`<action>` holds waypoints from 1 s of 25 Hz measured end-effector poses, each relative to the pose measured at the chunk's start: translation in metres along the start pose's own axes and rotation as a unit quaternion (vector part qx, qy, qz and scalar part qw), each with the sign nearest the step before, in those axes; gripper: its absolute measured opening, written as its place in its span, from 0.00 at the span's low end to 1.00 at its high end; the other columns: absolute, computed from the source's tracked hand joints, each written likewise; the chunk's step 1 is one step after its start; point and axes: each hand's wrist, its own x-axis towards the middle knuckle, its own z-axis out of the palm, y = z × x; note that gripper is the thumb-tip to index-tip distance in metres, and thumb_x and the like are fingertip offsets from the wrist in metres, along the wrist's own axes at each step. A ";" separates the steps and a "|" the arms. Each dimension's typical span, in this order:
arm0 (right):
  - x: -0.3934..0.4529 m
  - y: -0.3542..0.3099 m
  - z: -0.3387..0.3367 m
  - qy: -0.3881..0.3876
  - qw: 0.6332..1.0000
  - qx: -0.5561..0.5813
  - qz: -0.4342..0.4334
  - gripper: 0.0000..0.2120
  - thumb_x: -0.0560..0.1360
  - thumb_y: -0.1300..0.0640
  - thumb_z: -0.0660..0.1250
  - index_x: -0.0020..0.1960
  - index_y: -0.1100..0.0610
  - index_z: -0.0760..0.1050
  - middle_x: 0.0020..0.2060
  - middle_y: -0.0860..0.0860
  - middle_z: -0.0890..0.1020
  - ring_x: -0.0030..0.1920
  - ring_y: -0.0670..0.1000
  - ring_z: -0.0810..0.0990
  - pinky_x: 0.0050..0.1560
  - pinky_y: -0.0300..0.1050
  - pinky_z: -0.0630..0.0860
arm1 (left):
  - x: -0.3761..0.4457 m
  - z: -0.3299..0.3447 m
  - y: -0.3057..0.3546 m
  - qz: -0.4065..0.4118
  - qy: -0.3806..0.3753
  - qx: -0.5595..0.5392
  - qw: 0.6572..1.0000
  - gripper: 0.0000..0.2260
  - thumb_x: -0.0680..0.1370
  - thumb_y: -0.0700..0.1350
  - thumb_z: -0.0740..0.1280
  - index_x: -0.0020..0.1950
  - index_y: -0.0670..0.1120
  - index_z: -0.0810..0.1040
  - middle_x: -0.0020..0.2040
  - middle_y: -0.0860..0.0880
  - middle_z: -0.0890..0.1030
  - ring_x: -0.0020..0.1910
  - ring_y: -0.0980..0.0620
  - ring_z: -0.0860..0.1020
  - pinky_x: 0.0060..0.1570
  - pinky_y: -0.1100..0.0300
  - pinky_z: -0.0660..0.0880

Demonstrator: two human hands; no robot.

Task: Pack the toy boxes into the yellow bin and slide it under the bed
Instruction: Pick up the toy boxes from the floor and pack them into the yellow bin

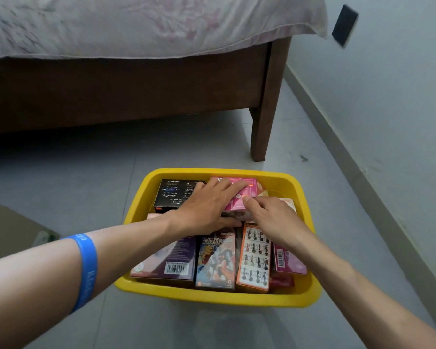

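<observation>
The yellow bin [212,298] stands on the grey floor in front of the bed [126,91] and is full of toy boxes. A black box [173,193] lies at its back left, a pink box [247,191] at the back middle. Along the front stand a purple box [173,260], a robot-print box [215,263], an orange box [254,258] and a magenta box [288,260]. My left hand [207,207] lies flat across the pink box, thumb against its near side. My right hand [272,217] touches that box's near right corner with bent fingers.
The bed's wooden leg [262,122] stands just behind the bin to the right, with a dark gap under the frame to the left. A wall and skirting run along the right. A brown cardboard edge [8,230] shows at the left.
</observation>
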 end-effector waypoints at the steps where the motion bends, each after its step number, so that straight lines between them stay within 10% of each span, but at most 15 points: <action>1: 0.000 0.002 0.002 0.008 1.000 -0.014 -0.002 0.22 0.81 0.39 0.50 0.45 0.50 0.77 0.43 0.50 0.82 0.44 0.52 0.79 0.44 0.50 0.74 | 0.000 0.001 0.001 0.004 0.003 0.004 1.000 0.39 0.74 0.64 0.68 0.79 0.55 0.53 0.70 0.50 0.69 0.64 0.50 0.66 0.58 0.51 0.65; 6: 0.002 0.005 0.006 -0.003 0.997 -0.073 0.003 0.26 0.81 0.37 0.45 0.60 0.53 0.72 0.51 0.52 0.80 0.48 0.54 0.79 0.47 0.52 0.74 | 0.001 0.004 0.002 0.009 0.013 0.016 1.000 0.38 0.74 0.63 0.68 0.78 0.54 0.53 0.68 0.49 0.69 0.63 0.49 0.67 0.56 0.52 0.65; 17: 0.008 0.004 -0.004 -0.091 0.991 -0.100 0.024 0.24 0.81 0.40 0.50 0.44 0.55 0.76 0.39 0.53 0.82 0.38 0.50 0.79 0.39 0.46 0.74 | -0.004 0.012 0.010 -0.006 -0.033 0.106 0.994 0.37 0.76 0.63 0.65 0.78 0.52 0.51 0.74 0.44 0.62 0.69 0.43 0.62 0.64 0.45 0.66; 25: 0.008 0.008 -0.003 -0.088 0.993 -0.059 0.045 0.23 0.81 0.39 0.55 0.40 0.52 0.78 0.40 0.50 0.82 0.40 0.50 0.80 0.39 0.46 0.72 | -0.015 0.013 -0.011 0.033 -0.131 -0.008 0.991 0.28 0.82 0.63 0.46 0.75 0.66 0.31 0.81 0.55 0.39 0.78 0.53 0.35 0.73 0.45 0.34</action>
